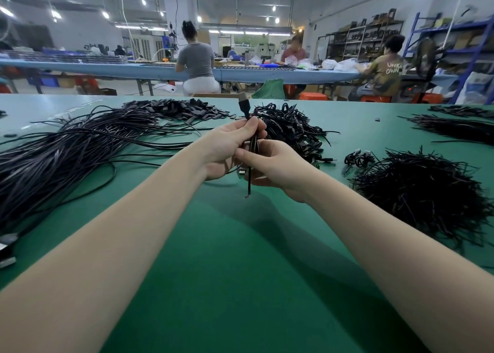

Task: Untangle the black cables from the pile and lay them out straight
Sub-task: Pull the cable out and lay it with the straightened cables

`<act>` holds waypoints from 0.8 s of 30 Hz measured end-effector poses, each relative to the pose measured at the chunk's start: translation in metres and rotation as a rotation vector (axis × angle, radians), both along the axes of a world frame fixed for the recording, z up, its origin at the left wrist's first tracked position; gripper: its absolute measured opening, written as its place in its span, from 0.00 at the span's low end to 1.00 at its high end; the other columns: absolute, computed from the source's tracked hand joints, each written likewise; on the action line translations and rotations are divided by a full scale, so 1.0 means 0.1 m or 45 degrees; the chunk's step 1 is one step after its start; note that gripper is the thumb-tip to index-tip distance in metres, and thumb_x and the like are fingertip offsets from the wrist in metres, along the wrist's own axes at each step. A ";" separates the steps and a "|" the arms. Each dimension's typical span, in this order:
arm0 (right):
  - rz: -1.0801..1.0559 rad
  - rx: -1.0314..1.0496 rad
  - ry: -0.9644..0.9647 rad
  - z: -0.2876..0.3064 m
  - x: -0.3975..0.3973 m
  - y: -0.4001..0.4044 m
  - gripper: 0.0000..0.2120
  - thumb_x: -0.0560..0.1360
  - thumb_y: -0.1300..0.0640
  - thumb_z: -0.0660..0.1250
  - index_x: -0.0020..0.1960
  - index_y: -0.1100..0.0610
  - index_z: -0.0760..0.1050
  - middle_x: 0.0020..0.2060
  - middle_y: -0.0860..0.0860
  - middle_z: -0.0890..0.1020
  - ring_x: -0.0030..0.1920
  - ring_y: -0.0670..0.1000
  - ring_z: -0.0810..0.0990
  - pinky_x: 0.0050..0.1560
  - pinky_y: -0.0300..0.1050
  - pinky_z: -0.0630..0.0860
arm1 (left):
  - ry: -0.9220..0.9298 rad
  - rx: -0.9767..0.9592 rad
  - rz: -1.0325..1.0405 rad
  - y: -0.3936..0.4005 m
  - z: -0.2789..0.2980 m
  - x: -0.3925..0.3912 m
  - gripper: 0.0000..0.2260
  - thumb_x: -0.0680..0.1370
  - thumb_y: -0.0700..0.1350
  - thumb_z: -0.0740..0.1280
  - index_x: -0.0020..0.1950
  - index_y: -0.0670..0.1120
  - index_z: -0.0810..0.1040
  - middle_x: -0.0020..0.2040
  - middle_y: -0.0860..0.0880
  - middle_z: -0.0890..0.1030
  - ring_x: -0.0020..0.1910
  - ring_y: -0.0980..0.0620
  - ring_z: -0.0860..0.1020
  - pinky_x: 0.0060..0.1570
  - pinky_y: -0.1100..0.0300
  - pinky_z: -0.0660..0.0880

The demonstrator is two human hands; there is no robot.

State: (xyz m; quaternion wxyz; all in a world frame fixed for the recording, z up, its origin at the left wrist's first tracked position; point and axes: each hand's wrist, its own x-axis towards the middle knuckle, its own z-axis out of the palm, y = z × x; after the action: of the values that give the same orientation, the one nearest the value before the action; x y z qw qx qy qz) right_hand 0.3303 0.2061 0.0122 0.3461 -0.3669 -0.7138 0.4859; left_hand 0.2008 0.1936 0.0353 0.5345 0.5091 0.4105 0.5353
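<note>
Above the middle of the green table, both hands hold one black cable. My left hand pinches it near the top, just below its plug, which points upward. My right hand grips the same cable lower down. The cable's bare end hangs below the hands, and a second plug shows between the palms. Behind the hands lies a tangled pile of black cables. A long spread of straightened black cables lies to the left.
A dense heap of short black wire pieces sits at the right, with a small coiled bundle beside it. More wire bundles lie at the far right. Flat black pieces are piled at the back. Three people sit at a bench beyond the table.
</note>
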 end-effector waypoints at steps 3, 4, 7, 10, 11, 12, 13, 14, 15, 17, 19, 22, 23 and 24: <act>-0.029 0.098 -0.058 -0.02 -0.02 -0.02 0.10 0.78 0.49 0.66 0.51 0.56 0.75 0.45 0.50 0.81 0.38 0.45 0.80 0.44 0.42 0.79 | 0.067 0.008 0.016 0.00 -0.02 0.00 0.09 0.81 0.48 0.61 0.45 0.47 0.78 0.40 0.52 0.81 0.41 0.54 0.77 0.43 0.60 0.75; -0.028 0.095 -0.039 -0.03 -0.03 -0.02 0.08 0.79 0.51 0.64 0.50 0.55 0.75 0.45 0.49 0.82 0.38 0.45 0.80 0.44 0.43 0.78 | 0.103 0.014 0.026 0.00 -0.03 0.00 0.09 0.81 0.48 0.61 0.45 0.48 0.78 0.39 0.53 0.81 0.40 0.54 0.77 0.42 0.60 0.74; -0.032 0.006 0.072 -0.05 -0.04 -0.03 0.06 0.80 0.53 0.61 0.48 0.54 0.73 0.43 0.47 0.82 0.35 0.45 0.79 0.43 0.43 0.77 | 0.134 0.044 0.067 0.02 -0.06 0.03 0.09 0.81 0.48 0.61 0.45 0.48 0.78 0.39 0.54 0.80 0.39 0.55 0.77 0.41 0.61 0.73; -0.040 0.056 0.046 -0.07 -0.04 -0.02 0.07 0.80 0.52 0.62 0.47 0.55 0.72 0.41 0.52 0.76 0.31 0.44 0.73 0.39 0.42 0.76 | 0.126 0.037 0.099 0.02 -0.08 0.03 0.09 0.81 0.49 0.62 0.45 0.49 0.78 0.39 0.56 0.81 0.38 0.57 0.78 0.41 0.64 0.74; -0.048 0.075 0.009 -0.08 -0.04 -0.02 0.08 0.80 0.50 0.61 0.46 0.54 0.71 0.40 0.52 0.74 0.32 0.45 0.71 0.37 0.42 0.76 | 0.137 0.029 0.103 0.03 -0.10 0.03 0.09 0.81 0.49 0.62 0.45 0.49 0.78 0.38 0.56 0.82 0.38 0.57 0.78 0.42 0.63 0.74; -0.058 0.098 -0.041 -0.08 -0.04 -0.02 0.09 0.80 0.49 0.60 0.45 0.53 0.69 0.39 0.51 0.72 0.32 0.46 0.70 0.36 0.42 0.76 | 0.147 0.019 0.104 0.04 -0.11 0.03 0.09 0.81 0.50 0.62 0.45 0.50 0.78 0.38 0.56 0.82 0.39 0.57 0.78 0.44 0.63 0.73; -0.074 0.130 -0.104 -0.09 -0.04 -0.01 0.10 0.81 0.48 0.58 0.45 0.53 0.68 0.37 0.50 0.71 0.33 0.46 0.69 0.36 0.43 0.75 | 0.153 0.007 0.104 0.04 -0.13 0.03 0.09 0.81 0.50 0.62 0.44 0.50 0.78 0.38 0.56 0.82 0.39 0.57 0.77 0.44 0.62 0.73; -0.099 0.174 -0.172 -0.10 -0.05 0.01 0.10 0.81 0.47 0.56 0.46 0.52 0.67 0.36 0.48 0.70 0.32 0.47 0.69 0.35 0.43 0.74 | 0.155 -0.005 0.104 0.05 -0.14 0.03 0.10 0.81 0.50 0.62 0.43 0.50 0.78 0.38 0.56 0.81 0.39 0.56 0.76 0.45 0.61 0.72; -0.132 0.227 -0.242 -0.10 -0.05 0.03 0.11 0.82 0.47 0.55 0.47 0.53 0.66 0.35 0.48 0.70 0.32 0.46 0.69 0.35 0.44 0.73 | 0.158 -0.016 0.108 0.06 -0.16 0.04 0.10 0.81 0.50 0.61 0.43 0.51 0.78 0.38 0.56 0.81 0.39 0.56 0.75 0.46 0.60 0.71; -0.193 0.366 -0.408 -0.12 -0.04 0.06 0.13 0.82 0.48 0.53 0.48 0.56 0.67 0.35 0.48 0.71 0.32 0.47 0.69 0.34 0.42 0.68 | 0.181 -0.042 0.123 0.07 -0.20 0.06 0.11 0.81 0.51 0.61 0.43 0.51 0.78 0.39 0.55 0.80 0.40 0.55 0.73 0.50 0.57 0.68; -0.225 0.516 -0.612 -0.14 0.01 0.10 0.15 0.83 0.48 0.52 0.50 0.59 0.66 0.38 0.50 0.72 0.37 0.51 0.70 0.37 0.44 0.65 | 0.226 -0.068 0.126 0.08 -0.23 0.07 0.12 0.81 0.52 0.60 0.43 0.51 0.78 0.38 0.58 0.80 0.36 0.57 0.72 0.51 0.56 0.68; -0.206 0.669 -0.850 -0.19 0.09 0.14 0.14 0.83 0.48 0.51 0.48 0.59 0.63 0.36 0.48 0.69 0.41 0.54 0.69 0.40 0.44 0.62 | 0.242 -0.097 0.114 0.07 -0.29 0.11 0.14 0.82 0.53 0.60 0.40 0.51 0.79 0.45 0.57 0.81 0.31 0.60 0.71 0.46 0.59 0.68; -0.198 0.683 -0.899 -0.20 0.11 0.15 0.14 0.83 0.47 0.51 0.49 0.58 0.64 0.37 0.49 0.70 0.41 0.54 0.70 0.40 0.45 0.63 | 0.241 -0.106 0.118 0.07 -0.32 0.12 0.14 0.82 0.53 0.59 0.40 0.51 0.78 0.49 0.56 0.80 0.31 0.60 0.71 0.45 0.60 0.68; -0.189 0.687 -0.933 -0.21 0.11 0.15 0.15 0.82 0.46 0.52 0.51 0.59 0.65 0.40 0.51 0.72 0.42 0.55 0.71 0.41 0.46 0.65 | 0.249 -0.112 0.127 0.06 -0.34 0.13 0.14 0.82 0.53 0.59 0.39 0.52 0.78 0.52 0.55 0.80 0.33 0.59 0.72 0.44 0.61 0.69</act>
State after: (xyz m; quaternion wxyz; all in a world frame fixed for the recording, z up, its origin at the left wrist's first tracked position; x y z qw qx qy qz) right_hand 0.3416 0.2215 -0.0088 0.1879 -0.4615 -0.8618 0.0950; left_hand 0.2139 0.2000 0.0013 0.4864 0.5138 0.5086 0.4907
